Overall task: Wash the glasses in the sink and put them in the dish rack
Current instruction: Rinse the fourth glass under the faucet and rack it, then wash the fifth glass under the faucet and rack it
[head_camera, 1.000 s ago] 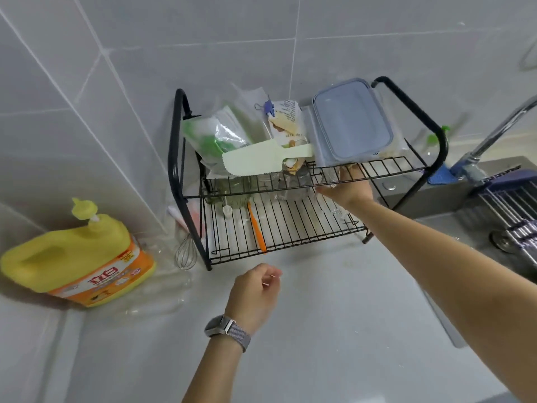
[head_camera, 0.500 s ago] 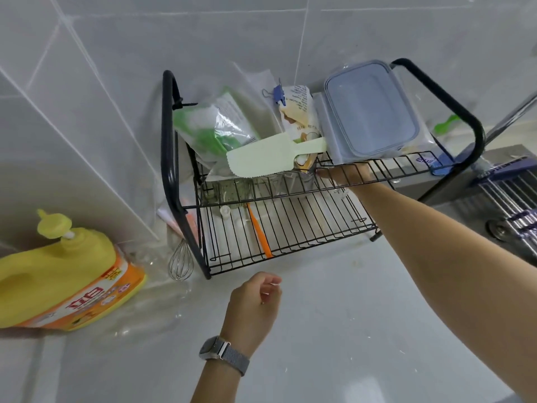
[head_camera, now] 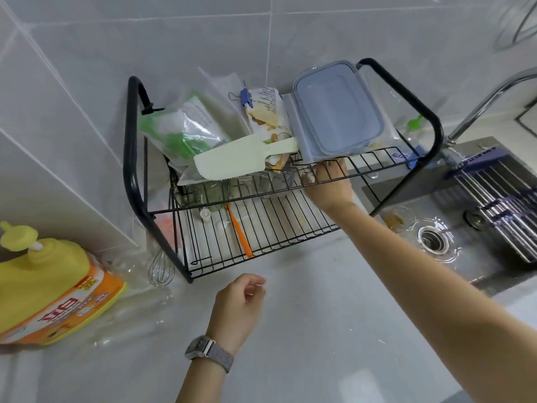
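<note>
Countertop of pale grey stone (head_camera: 305,330) fills the lower half of the frame, with a black two-tier wire dish rack (head_camera: 136,158) standing at its centre against a grey tiled wall. The person's right hand (head_camera: 329,184) reaches in from the lower right, under the front edge of the rack's upper shelf; its fingers are hidden behind the wires, so whether they grip anything cannot be told. Clear drinking glasses (head_camera: 232,190) stand in a row at the back of the lower tier, just left of that hand, blurred behind the bars. The left hand (head_camera: 238,306), a grey mesh-strap wristwatch (head_camera: 209,351) on its wrist, hovers above the counter at lower centre, fingers loosely curled and holding nothing.

On the upper shelf lie a pale green plastic spatula (head_camera: 232,161), a clear lidded rectangular food container (head_camera: 337,112) and several plastic packets. An orange-handled utensil (head_camera: 239,231) lies along the lower tier. A small wire whisk (head_camera: 159,270) rests on the counter beside the rack's left leg. At the far left sits a yellow detergent jug with an orange label (head_camera: 49,289). At the right of the frame is the stainless steel sink (head_camera: 479,266), with a small clear glass (head_camera: 399,218) inside near its round drain (head_camera: 433,242) and a chrome tap (head_camera: 491,97) above.
</note>
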`<move>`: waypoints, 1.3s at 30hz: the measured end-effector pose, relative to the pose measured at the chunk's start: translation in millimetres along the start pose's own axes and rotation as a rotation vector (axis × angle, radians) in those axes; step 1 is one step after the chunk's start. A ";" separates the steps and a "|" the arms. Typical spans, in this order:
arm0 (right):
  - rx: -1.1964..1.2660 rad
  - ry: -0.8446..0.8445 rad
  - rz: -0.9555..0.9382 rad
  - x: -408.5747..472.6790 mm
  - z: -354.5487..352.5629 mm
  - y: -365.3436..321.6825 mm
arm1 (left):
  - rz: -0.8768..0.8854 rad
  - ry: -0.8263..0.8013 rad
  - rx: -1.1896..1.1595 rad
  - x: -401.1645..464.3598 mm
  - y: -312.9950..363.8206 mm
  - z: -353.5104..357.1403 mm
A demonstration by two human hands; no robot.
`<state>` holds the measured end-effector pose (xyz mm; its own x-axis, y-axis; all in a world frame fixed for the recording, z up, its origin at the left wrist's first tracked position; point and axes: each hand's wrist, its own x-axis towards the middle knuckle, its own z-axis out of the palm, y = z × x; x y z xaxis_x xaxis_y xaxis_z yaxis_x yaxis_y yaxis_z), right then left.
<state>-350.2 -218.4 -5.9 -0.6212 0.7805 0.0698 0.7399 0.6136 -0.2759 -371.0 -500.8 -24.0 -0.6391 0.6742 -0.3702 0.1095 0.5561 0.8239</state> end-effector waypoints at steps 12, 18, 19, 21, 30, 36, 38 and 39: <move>0.268 -0.157 -0.053 -171.4 -34.4 115.8 | 0.110 -0.145 0.114 -1.6 79.3 95.0; 0.297 -0.137 0.080 -210.3 -83.9 243.5 | 0.167 -0.243 0.156 -17.7 140.2 201.6; 0.315 -0.134 0.095 -215.6 -90.6 267.4 | 0.155 -0.249 0.147 -20.4 148.5 222.7; 0.360 -0.132 0.125 -225.2 -102.9 312.2 | 0.105 -0.257 0.109 -27.2 163.7 263.4; 0.442 -0.269 0.168 -225.5 -131.6 425.3 | -0.059 -0.226 -0.042 -48.0 200.0 371.9; 0.497 -0.337 0.188 -188.3 -113.0 433.1 | -0.077 -0.167 0.033 -21.7 202.8 373.2; 0.478 -0.384 0.165 -179.1 -107.4 437.0 | -0.088 -0.159 0.050 -9.4 202.0 375.5; 0.472 -0.405 0.152 -174.0 -105.1 440.0 | -0.096 -0.156 0.047 -4.8 202.6 376.3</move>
<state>110.6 -71.6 -38.7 -0.6346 0.6912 -0.3456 0.6917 0.3085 -0.6530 -59.2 -208.4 -16.8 -0.5232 0.6817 -0.5114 0.0908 0.6413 0.7619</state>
